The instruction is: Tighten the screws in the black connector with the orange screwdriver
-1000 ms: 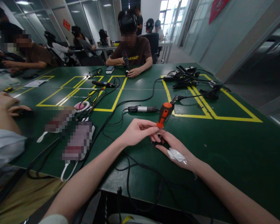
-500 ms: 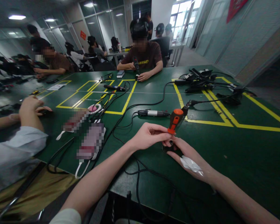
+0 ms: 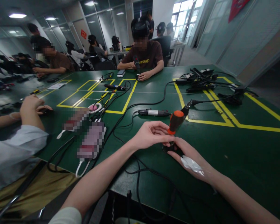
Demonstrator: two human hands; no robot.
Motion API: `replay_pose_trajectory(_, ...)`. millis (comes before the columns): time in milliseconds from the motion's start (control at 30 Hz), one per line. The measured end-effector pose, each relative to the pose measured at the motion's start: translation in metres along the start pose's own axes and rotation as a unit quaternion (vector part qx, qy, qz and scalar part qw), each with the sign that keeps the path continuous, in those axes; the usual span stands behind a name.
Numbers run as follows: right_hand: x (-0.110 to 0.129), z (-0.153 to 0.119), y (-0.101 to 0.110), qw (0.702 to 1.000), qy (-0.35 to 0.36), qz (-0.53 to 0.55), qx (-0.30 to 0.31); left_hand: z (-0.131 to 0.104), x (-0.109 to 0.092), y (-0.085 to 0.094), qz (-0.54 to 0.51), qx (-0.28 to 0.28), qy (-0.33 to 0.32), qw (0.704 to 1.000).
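My left hand [image 3: 151,133] is closed, with thumb and fingers pinching the lower end of an orange-and-black screwdriver [image 3: 176,122]. Its handle points up and leans slightly right, while the tip goes down toward a small black piece [image 3: 168,148]. My right hand [image 3: 186,152] curls round that piece from the right, fingertips against it close to the table. Between the hands, the piece is mostly covered, so its exact kind does not show. Clear tape or film lies over the back of my right hand near the wrist.
A black-and-silver electric screwdriver [image 3: 152,112] lies beyond my hands. Black cables [image 3: 140,169] wind over the green table [image 3: 235,161]. A tangled heap of tools [image 3: 200,79] sits at far right. Two phones [image 3: 92,140] lie left, near a neighbour's arm [image 3: 32,115]. Another person works opposite.
The screwdriver handle has turned about its length and shifted slightly, and my left fingers have changed position at its lower end. My right hand stays almost still.
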State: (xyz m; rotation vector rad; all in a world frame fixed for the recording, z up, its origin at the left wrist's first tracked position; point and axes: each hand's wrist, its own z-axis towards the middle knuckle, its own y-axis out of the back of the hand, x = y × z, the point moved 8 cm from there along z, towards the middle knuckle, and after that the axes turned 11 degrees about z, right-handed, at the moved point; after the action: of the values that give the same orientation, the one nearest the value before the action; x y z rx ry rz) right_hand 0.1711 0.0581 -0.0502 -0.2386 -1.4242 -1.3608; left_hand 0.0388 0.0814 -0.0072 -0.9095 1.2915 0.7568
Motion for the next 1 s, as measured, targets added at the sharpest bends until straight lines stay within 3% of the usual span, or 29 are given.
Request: replay_pose_trajectory(1000, -0.0005, 0.0001, -0.0010, 1.000, -0.003, 0.004, 0.006, -0.0010, -0.0017, -0.0006, 0.035, 0.003, 0.008, 0.999)
